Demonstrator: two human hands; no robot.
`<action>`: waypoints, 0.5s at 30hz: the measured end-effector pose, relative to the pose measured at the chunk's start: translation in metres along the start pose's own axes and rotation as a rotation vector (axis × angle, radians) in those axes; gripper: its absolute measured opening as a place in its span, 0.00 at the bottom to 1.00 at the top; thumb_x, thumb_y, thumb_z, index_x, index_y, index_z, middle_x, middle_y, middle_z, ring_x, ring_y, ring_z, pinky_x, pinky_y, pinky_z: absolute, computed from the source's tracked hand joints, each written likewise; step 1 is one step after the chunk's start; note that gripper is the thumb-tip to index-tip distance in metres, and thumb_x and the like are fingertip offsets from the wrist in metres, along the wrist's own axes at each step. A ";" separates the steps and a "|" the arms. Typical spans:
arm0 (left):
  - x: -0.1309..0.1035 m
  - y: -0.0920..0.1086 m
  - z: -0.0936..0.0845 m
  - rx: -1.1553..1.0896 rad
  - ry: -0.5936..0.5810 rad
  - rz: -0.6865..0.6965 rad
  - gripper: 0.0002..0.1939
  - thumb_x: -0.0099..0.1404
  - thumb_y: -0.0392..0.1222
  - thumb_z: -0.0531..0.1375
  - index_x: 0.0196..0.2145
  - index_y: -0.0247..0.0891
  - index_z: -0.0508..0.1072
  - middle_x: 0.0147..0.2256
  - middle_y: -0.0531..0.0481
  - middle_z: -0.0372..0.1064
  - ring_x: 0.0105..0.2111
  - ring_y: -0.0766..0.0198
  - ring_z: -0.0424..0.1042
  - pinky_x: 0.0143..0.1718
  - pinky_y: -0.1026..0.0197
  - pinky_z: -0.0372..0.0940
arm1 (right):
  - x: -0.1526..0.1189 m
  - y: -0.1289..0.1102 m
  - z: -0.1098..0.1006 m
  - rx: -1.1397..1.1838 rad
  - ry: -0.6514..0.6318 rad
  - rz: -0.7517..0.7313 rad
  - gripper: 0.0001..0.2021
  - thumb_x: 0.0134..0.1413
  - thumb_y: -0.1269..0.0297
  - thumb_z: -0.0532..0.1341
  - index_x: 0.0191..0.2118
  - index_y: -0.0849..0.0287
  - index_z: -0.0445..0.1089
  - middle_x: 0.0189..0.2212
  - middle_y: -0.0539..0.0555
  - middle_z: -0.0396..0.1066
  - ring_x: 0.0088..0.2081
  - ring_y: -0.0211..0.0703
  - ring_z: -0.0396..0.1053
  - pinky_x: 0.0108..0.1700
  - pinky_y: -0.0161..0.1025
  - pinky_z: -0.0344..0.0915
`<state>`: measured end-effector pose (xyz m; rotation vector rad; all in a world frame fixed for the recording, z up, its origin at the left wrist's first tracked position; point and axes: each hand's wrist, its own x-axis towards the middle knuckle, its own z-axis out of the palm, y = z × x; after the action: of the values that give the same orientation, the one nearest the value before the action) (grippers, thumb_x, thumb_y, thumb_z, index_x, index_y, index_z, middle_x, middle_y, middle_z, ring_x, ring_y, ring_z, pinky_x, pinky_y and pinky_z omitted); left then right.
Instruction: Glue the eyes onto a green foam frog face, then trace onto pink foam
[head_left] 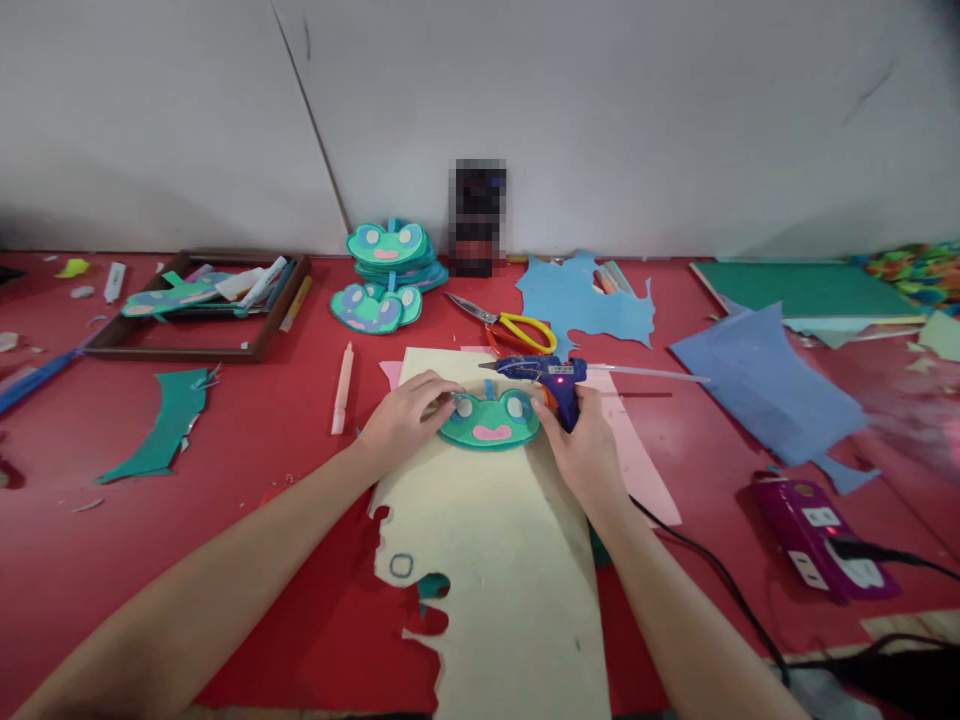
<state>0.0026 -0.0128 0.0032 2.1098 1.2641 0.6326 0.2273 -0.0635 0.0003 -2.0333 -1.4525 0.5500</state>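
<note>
A green felt frog face (491,418) with white-and-blue eyes, a pink mouth and a blue tab on top is between my hands, over a cream felt sheet (517,570). My left hand (412,420) pinches its left edge by the eye. At its right edge are the thumb and fingertips of my right hand (585,445). That same hand grips the handle of a blue glue gun (540,370), whose nozzle points left above the frog. A clear glue stick (649,373) sticks out of its back. The gun's red light is lit.
Stacked frog faces (390,245) stand by the wall, near yellow-handled scissors (510,325). Blue felt scraps (592,305) lie behind the gun. Left is a wooden frame (259,340) with markers; right, a purple power strip (817,540). A black cord (720,560) runs beside my right forearm.
</note>
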 end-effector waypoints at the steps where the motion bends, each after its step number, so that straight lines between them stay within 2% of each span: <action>1: 0.000 0.000 0.000 -0.004 0.009 0.000 0.10 0.63 0.44 0.50 0.41 0.44 0.67 0.38 0.58 0.62 0.36 0.82 0.62 0.38 0.77 0.60 | 0.000 0.000 0.000 0.002 0.001 -0.001 0.28 0.46 0.41 0.50 0.46 0.60 0.54 0.37 0.54 0.63 0.35 0.35 0.62 0.31 0.27 0.54; 5: -0.002 -0.001 -0.001 0.038 0.075 0.070 0.10 0.63 0.41 0.50 0.40 0.43 0.67 0.40 0.57 0.63 0.39 0.81 0.63 0.42 0.76 0.61 | 0.001 0.002 0.001 0.003 0.009 -0.009 0.28 0.46 0.42 0.51 0.47 0.60 0.55 0.37 0.54 0.63 0.35 0.35 0.62 0.32 0.27 0.55; 9: -0.008 -0.002 -0.005 0.177 0.070 0.321 0.13 0.63 0.38 0.50 0.45 0.42 0.66 0.46 0.57 0.62 0.47 0.77 0.61 0.51 0.71 0.60 | 0.001 0.001 0.001 0.010 0.006 -0.006 0.29 0.46 0.42 0.51 0.46 0.60 0.55 0.36 0.54 0.63 0.34 0.34 0.62 0.31 0.27 0.54; 12: -0.013 -0.003 -0.008 0.322 0.049 0.476 0.15 0.62 0.38 0.51 0.47 0.43 0.65 0.48 0.59 0.60 0.49 0.75 0.60 0.52 0.68 0.61 | 0.001 0.000 0.000 0.005 0.007 -0.008 0.29 0.45 0.42 0.51 0.46 0.61 0.55 0.36 0.55 0.63 0.33 0.34 0.62 0.31 0.26 0.54; 15: -0.015 -0.004 -0.008 0.421 0.070 0.505 0.14 0.62 0.39 0.52 0.46 0.45 0.66 0.48 0.61 0.60 0.49 0.74 0.61 0.50 0.66 0.63 | 0.001 0.002 0.000 0.002 0.004 -0.003 0.28 0.45 0.42 0.51 0.46 0.60 0.55 0.35 0.54 0.63 0.33 0.33 0.62 0.30 0.26 0.54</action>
<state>-0.0119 -0.0227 0.0049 2.8218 0.9555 0.6962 0.2290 -0.0629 -0.0006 -2.0287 -1.4520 0.5456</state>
